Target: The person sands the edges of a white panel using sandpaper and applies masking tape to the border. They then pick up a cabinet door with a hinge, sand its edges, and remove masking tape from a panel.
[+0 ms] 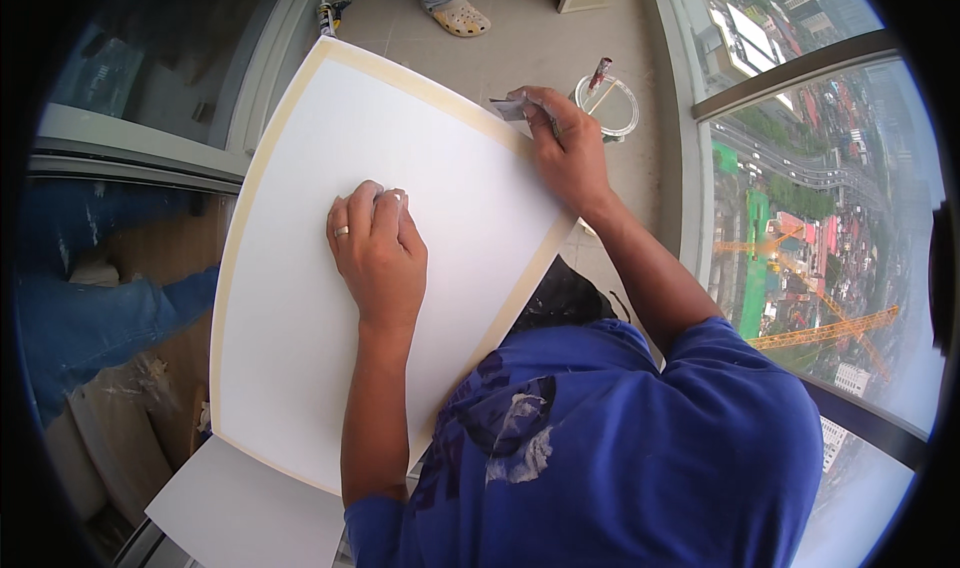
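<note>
Panel (290,298), white with a cream border (226,278), lies beneath the person's hands, its near right part hidden by the blue shirt (640,438). The left hand (380,238) bends over the panel's middle, fingers curled and tips turned toward the white face; something pale may be tucked beneath them, but whether it grasps anything cannot be told. Set there, it probably also helps steady the panel. The right hand (570,143), out at the far right border, pinches a thin grey piece (509,110) between thumb and fingers, its flat end jutting leftward, perhaps so that end stays unobstructed. Just beyond that hand and to its right stands a tub (637,118) with a stick-like tool (600,72) in it, likely put there for easy reach.

Left of the left hand, the white face runs on to the border; a metal door frame (135,158) stands past it, so room there looks tight. Ahead of both hands spreads tiled floor (395,18), with another person's foot (460,16) well apart. Right of the right forearm, tall windows (810,168) limit outward swing.
</note>
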The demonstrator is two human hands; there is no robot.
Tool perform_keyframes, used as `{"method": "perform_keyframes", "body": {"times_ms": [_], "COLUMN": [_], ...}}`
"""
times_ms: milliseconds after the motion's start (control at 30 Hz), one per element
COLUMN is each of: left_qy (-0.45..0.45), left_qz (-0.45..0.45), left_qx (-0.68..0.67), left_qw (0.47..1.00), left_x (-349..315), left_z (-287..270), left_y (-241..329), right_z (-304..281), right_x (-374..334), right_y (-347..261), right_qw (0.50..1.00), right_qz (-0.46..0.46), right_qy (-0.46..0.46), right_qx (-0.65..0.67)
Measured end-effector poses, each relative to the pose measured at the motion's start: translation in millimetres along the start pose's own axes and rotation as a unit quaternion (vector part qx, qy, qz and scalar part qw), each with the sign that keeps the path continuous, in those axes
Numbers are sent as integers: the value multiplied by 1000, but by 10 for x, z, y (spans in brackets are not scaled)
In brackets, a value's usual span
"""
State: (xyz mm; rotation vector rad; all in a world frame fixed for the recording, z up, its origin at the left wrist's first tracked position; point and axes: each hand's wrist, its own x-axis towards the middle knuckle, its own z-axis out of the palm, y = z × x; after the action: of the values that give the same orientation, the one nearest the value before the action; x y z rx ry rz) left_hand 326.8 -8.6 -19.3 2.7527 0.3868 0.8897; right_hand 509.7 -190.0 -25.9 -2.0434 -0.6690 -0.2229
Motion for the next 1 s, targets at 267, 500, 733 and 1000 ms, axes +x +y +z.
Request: {"method": "perform_keyframes", "body": {"times_ms": [267, 500, 733, 1000], "left_qy": [19, -1, 16, 19], "left_qz": [-13, -10, -7, 1], "left_qx": [-32, -42, -15, -23], "left_qw": [999, 999, 1000, 1000], "left_x": [-17, 39, 82, 84], "left_z": [-99, -180, -167, -172], "left_y": [-78, -116, -127, -156], "right_z": [-84, -75, -61, -45], "right_x": [-17, -23, -15, 12], "right_y": [-163, -251, -274, -357], "right_qw": [999, 999, 1000, 1000], "right_qz": [47, 32, 18, -2], "right_qy": [-11, -23, -17, -23], "right_qx": [14, 8, 9, -5]}}
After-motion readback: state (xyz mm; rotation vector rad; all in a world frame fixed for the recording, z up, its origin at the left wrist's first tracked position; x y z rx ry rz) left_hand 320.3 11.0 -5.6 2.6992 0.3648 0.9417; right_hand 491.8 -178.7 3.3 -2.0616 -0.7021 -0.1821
